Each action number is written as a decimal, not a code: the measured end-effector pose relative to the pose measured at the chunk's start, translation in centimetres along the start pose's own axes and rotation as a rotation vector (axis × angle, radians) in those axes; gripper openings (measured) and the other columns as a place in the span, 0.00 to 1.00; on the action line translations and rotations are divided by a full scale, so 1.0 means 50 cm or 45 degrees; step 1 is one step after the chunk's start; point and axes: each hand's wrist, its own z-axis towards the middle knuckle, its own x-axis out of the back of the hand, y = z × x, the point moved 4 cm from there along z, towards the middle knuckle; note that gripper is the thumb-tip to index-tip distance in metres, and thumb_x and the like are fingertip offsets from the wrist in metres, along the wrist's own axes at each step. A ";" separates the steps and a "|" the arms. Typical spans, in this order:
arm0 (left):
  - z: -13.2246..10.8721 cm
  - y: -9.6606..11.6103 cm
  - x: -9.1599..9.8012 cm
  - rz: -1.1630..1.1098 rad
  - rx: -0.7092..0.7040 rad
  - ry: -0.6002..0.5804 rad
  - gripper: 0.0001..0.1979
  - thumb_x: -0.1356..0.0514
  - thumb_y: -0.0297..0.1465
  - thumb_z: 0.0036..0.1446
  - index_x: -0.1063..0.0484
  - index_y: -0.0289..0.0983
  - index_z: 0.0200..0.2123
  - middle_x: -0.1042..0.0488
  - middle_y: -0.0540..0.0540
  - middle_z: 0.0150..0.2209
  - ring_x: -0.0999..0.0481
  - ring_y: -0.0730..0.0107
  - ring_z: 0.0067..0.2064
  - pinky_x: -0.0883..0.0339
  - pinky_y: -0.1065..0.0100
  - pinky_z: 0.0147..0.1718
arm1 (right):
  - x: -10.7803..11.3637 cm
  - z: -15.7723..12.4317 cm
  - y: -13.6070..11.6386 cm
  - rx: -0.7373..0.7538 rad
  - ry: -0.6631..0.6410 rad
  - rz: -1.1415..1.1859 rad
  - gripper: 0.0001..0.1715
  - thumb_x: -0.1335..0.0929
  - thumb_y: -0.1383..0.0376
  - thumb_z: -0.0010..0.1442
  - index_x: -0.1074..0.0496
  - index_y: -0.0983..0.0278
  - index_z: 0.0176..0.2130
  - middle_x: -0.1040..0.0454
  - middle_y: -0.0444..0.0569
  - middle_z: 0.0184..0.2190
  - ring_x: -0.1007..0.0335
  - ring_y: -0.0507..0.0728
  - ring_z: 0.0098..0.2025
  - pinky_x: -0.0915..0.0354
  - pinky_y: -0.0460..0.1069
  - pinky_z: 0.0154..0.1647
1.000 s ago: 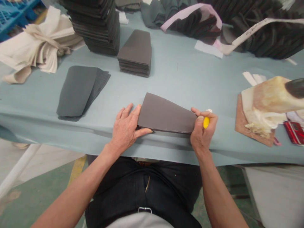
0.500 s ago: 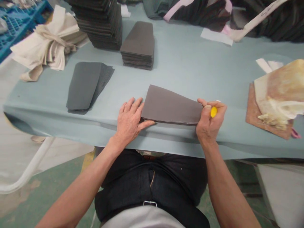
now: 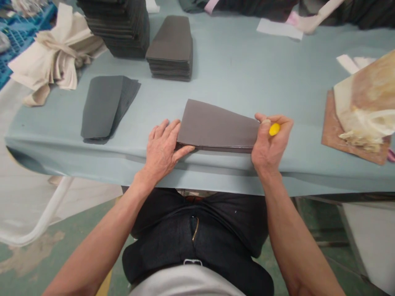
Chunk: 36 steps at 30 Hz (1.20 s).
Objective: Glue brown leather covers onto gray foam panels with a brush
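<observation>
A small stack of grey-brown tapered panels (image 3: 217,125) lies near the table's front edge. My left hand (image 3: 163,148) rests at its wide left end, fingers apart, with the thumb along the front edge. At the narrow right end, my right hand (image 3: 271,142) is closed round a yellow-ended tool (image 3: 274,129) and touches the stack; the rest of the tool is hidden in the fist. Fanned dark grey panels (image 3: 103,107) lie to the left, and a thicker stack of brown-grey panels (image 3: 173,47) sits behind.
A tall dark stack (image 3: 119,28) stands at the back left beside tied cream cloth strips (image 3: 61,49). On the right, a stained cream container (image 3: 367,98) rests on a brown board (image 3: 328,131). White scraps (image 3: 279,28) and dark fabric (image 3: 259,8) lie at the back.
The view has shifted slightly, so most table items appear higher in the picture. Both hands keep their places at the ends of the stack.
</observation>
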 end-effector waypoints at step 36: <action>0.002 0.005 -0.001 -0.048 0.041 -0.047 0.41 0.63 0.56 0.76 0.36 0.36 0.75 0.37 0.38 0.78 0.42 0.41 0.79 0.50 0.40 0.76 | 0.002 0.003 -0.012 -0.032 -0.021 -0.025 0.21 0.40 0.44 0.76 0.40 0.58 0.49 0.26 0.58 0.48 0.18 0.64 0.53 0.27 0.62 0.59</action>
